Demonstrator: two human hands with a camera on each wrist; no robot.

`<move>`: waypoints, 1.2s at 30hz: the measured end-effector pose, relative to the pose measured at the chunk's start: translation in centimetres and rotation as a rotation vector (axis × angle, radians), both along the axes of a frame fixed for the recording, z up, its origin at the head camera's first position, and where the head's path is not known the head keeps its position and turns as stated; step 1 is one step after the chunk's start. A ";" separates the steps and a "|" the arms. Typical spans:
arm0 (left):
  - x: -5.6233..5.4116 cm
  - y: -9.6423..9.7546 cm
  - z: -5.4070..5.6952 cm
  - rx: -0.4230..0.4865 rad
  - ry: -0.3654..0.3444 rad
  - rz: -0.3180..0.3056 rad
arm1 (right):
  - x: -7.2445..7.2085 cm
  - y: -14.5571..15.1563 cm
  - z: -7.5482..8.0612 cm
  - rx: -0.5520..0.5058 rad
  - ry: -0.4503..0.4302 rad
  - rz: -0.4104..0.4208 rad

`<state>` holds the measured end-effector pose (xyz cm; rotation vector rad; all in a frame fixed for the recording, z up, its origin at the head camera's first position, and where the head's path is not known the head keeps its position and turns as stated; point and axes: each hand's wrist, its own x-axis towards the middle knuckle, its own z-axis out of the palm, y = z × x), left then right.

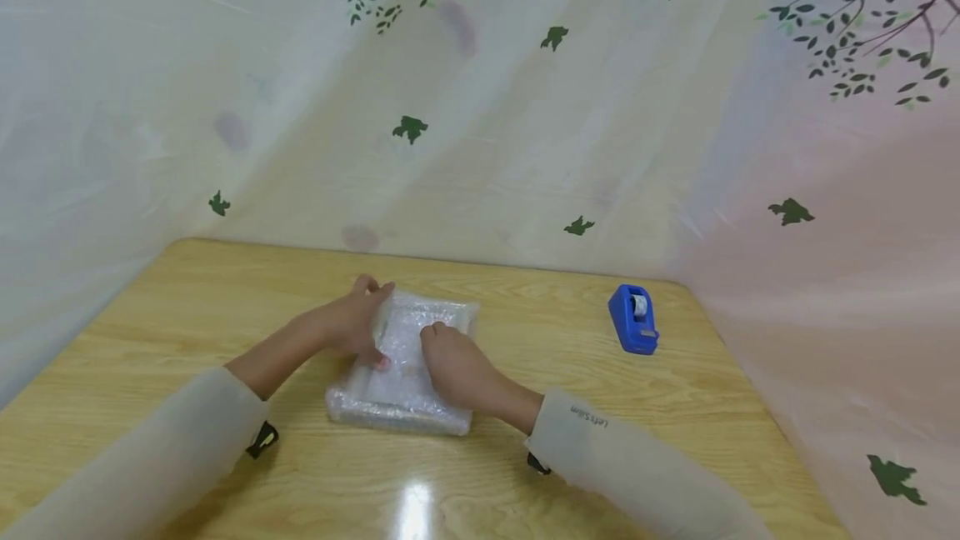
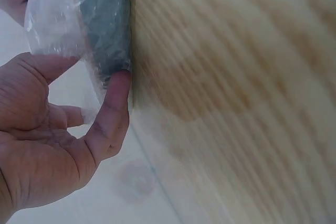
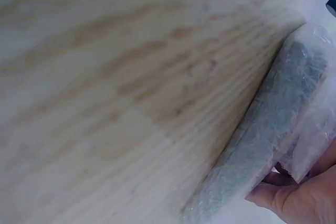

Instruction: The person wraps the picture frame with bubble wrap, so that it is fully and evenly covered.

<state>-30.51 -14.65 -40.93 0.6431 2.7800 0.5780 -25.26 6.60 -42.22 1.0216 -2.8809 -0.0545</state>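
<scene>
A flat package in clear bubble wrap (image 1: 401, 344) lies on the wooden table, with a thick folded edge toward me. My left hand (image 1: 351, 325) holds its left side, the thumb on top and other fingers spread along the edge. In the left wrist view, a fingertip of the left hand (image 2: 58, 140) touches the package's side (image 2: 105, 19), which looks bluish-grey through the wrap. On the package's right part, my right hand (image 1: 459, 369) has curled fingers. The right wrist view shows this hand (image 3: 310, 195) pinching a loose flap of the wrap (image 3: 310, 148).
A blue tape dispenser (image 1: 634, 320) with a roll in it stands at the table's back right. Behind the wooden table (image 1: 225, 298) hangs a pale curtain (image 1: 480, 190) printed with leaves and birds. Black straps (image 1: 262, 440) show at the sleeve ends.
</scene>
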 end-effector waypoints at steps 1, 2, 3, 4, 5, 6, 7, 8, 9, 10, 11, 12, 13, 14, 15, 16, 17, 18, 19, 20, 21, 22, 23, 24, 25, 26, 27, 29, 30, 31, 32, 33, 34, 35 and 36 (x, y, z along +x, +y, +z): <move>-0.2 0.0 0.0 -0.001 -0.012 0.003 | 0.0 0.0 0.0 0.004 0.002 0.000; -0.5 -0.1 0.0 0.004 -0.021 0.004 | 0.0 0.0 0.0 0.007 0.006 0.000; -0.7 -0.2 -0.1 0.013 -0.028 0.006 | 0.0 0.0 -0.1 0.011 0.009 -0.001; -0.9 -0.3 -0.2 0.027 -0.033 0.007 | 0.0 0.0 -0.1 0.015 0.011 -0.001; -1.1 -0.5 -0.4 0.042 -0.039 0.011 | 0.0 0.0 -0.1 0.019 0.014 -0.001; -1.3 -0.7 -0.5 0.058 -0.034 0.009 | 0.0 0.0 -0.1 0.022 0.018 0.000; -1.4 -0.9 -0.7 0.076 -0.023 0.002 | 0.0 0.0 -0.1 0.025 0.021 0.001; -1.5 -1.1 -0.8 0.088 -0.011 -0.011 | 0.1 0.0 -0.1 0.029 0.026 0.001; -1.6 -1.3 -1.0 0.095 0.002 -0.027 | 0.1 0.0 -0.1 0.030 0.029 0.002; -1.7 -1.4 -1.1 0.101 0.017 -0.043 | 0.1 -0.1 -0.1 0.030 0.033 0.004; -1.7 -1.5 -1.2 0.103 0.034 -0.059 | 0.1 -0.1 -0.1 0.032 0.039 0.006; -1.8 -1.6 -1.3 0.107 0.051 -0.078 | 0.2 -0.1 -0.1 0.035 0.044 0.007; -1.8 -1.7 -1.3 0.109 0.064 -0.094 | 0.2 -0.1 -0.1 0.036 0.047 0.007; -1.8 -1.7 -1.4 0.110 0.072 -0.103 | 0.2 -0.2 0.0 0.036 0.049 0.008; -1.8 -1.8 -1.4 0.111 0.079 -0.107 | 0.3 -0.2 0.0 0.039 0.051 0.009; -1.8 -1.8 -1.4 0.114 0.082 -0.108 | 0.3 -0.2 0.0 0.041 0.051 0.009; -1.8 -1.8 -1.4 0.117 0.084 -0.106 | 0.3 -0.2 0.1 0.044 0.049 0.008; -1.7 -1.8 -1.4 0.118 0.087 -0.106 | 0.3 -0.2 0.1 0.042 0.042 0.004; -1.7 -1.8 -1.4 0.120 0.087 -0.105 | 0.3 -0.2 0.1 0.034 0.031 0.001; -1.7 -1.8 -1.4 0.122 0.088 -0.104 | 0.2 -0.1 0.1 0.023 0.021 -0.004; -1.6 -1.8 -1.4 0.122 0.092 -0.105 | 0.2 -0.1 0.1 0.008 0.009 -0.011; -1.6 -1.8 -1.3 0.121 0.097 -0.104 | 0.1 0.0 0.1 -0.014 -0.002 -0.019; -1.5 -1.8 -1.3 0.116 0.105 -0.106 | 0.1 0.1 0.1 -0.040 -0.012 -0.027; -1.5 -1.8 -1.2 0.110 0.114 -0.112 | 0.0 0.2 0.1 -0.070 -0.020 -0.033; -1.5 -1.7 -1.2 0.104 0.123 -0.118 | 0.0 0.2 0.2 -0.097 -0.025 -0.036; -1.5 -1.7 -1.1 0.094 0.131 -0.121 | -0.1 0.3 0.2 -0.120 -0.030 -0.038; -1.5 -1.7 -1.0 0.084 0.138 -0.124 | -0.2 0.4 0.2 -0.142 -0.035 -0.038; -1.5 -1.6 -0.9 0.066 0.139 -0.124 | -0.2 0.4 0.2 -0.175 -0.045 -0.034; -1.5 -1.6 -0.8 0.058 0.138 -0.125 | -0.2 0.4 0.2 -0.187 -0.052 -0.030; -1.5 -1.6 -0.8 0.050 0.138 -0.123 | -0.2 0.4 0.2 -0.197 -0.064 -0.027; -1.5 -1.6 -0.8 0.043 0.135 -0.119 | -0.2 0.4 0.2 -0.207 -0.077 -0.023; -1.4 -1.7 -0.9 0.037 0.133 -0.116 | -0.2 0.4 0.2 -0.213 -0.092 -0.019; -1.4 -1.7 -0.9 0.031 0.132 -0.115 | -0.2 0.4 0.2 -0.222 -0.107 -0.017; -1.3 -1.7 -0.9 0.027 0.133 -0.115 | -0.1 0.5 0.2 -0.233 -0.123 -0.013; -1.2 -1.7 -0.8 0.021 0.136 -0.116 | -0.1 0.6 0.2 -0.249 -0.147 -0.008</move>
